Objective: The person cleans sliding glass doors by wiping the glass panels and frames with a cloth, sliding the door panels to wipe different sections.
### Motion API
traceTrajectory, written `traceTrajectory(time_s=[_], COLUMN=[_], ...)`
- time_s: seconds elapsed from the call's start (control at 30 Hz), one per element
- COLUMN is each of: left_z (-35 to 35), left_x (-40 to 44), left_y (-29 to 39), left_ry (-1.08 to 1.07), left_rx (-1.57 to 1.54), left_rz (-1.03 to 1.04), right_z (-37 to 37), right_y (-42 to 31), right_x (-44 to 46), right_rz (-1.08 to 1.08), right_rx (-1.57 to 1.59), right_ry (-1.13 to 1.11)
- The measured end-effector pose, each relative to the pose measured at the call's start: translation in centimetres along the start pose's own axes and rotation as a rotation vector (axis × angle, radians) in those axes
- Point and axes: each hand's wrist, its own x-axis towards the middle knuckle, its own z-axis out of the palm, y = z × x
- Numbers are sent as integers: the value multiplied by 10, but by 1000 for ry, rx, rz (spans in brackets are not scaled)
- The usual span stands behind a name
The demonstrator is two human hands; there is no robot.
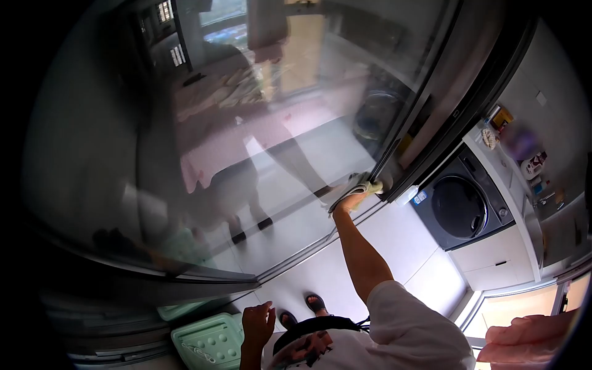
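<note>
My right hand (pixel 353 198) reaches out to the lower part of the glass door (pixel 290 166) and presses a greyish-yellow cloth (pixel 364 184) on it, beside the dark vertical frame (pixel 401 142). The cloth is partly bunched around the fingers. My left hand (pixel 259 322) hangs low near my body, over the floor, its fingers curled; whether anything is inside them cannot be made out. The glass reflects my legs and shows a bed with a pink cover behind it.
A dark front-loading washing machine (pixel 459 206) stands at the right under a white counter (pixel 509 185) with bottles on it. Green lidded box (pixel 209 342) lies at the lower left near my feet. Pink fabric (pixel 524 339) hangs at the lower right.
</note>
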Motion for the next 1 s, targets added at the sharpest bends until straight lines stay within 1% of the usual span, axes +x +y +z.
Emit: traceTrajectory(time_s=[0.03,0.1,0.13,0.2,0.27,0.3,0.33,0.37,0.4,0.43,0.5,0.53,0.57,0.63,0.67,0.7,0.77,0.8,0.83,0.9,0.93,0.97,1.0], left_z=[-2,-1,1,0,-3,-5,-8,-10,-13,-15,-21,-27,-33,-49,-55,-60,-66,-68,-70,-85,-91,-94,-86], left_x=[-5,-12,-15,-19,-21,-19,-18,-15,-12,-11,-8,-4,1,12,21,28,40,51,63,87,103,117,128], left_y=[1,0,-1,-3,-3,-3,-4,-5,-5,-4,1,6,11,22,28,34,41,47,53,70,81,91,94], left_ry=[-5,-23,-36,0,36,71,107,111,200,286,274,358,442,429,526,621,590,681,770,720,732,742,761], left_rx=[27,9,-11,-20,-32,-41,-49,-48,-17,15,-19,-24,-32,1,-12,-24,-80,-238,-400,-400,-381,-358,-429], left_rz=[7,-35,-69,-76,-77,-69,-62,-58,-14,30,5,32,59,95,152,209,242,352,460,480,406,330,230], right_z=[-3,0,2,7,14,21,33,41,49,49,53,56,56,55,55,51,41,32,23,5,-1,-8,-15], right_y=[29,20,15,8,-3,-9,-15,-43,-70,-125,-199,-229,-248,-264,-259,-252,-232,-217,-203,-180,-173,-170,-172], right_x=[-2,-36,-52,-83,-114,-131,-150,-167,-183,-203,-222,-231,-239,-252,-255,-256,-262,-263,-259,-246,-234,-222,-212], right_rz=[176,504,607,745,780,726,509,354,199,116,-459,-628,-798,-1044,-1131,-1136,-1191,-1219,-1220,-1380,-1381,-1385,-1387], right_rx=[101,437,533,639,662,581,198,55,-92,-7,-90,-121,-155,-218,-257,-262,-322,-366,-374,-461,-467,-574,-681], right_ry=[4,90,111,83,8,-1,53,31,32,-39,-220,-321,-422,-574,-595,-582,-741,-815,-801,-964,-955,-1061,-1168])
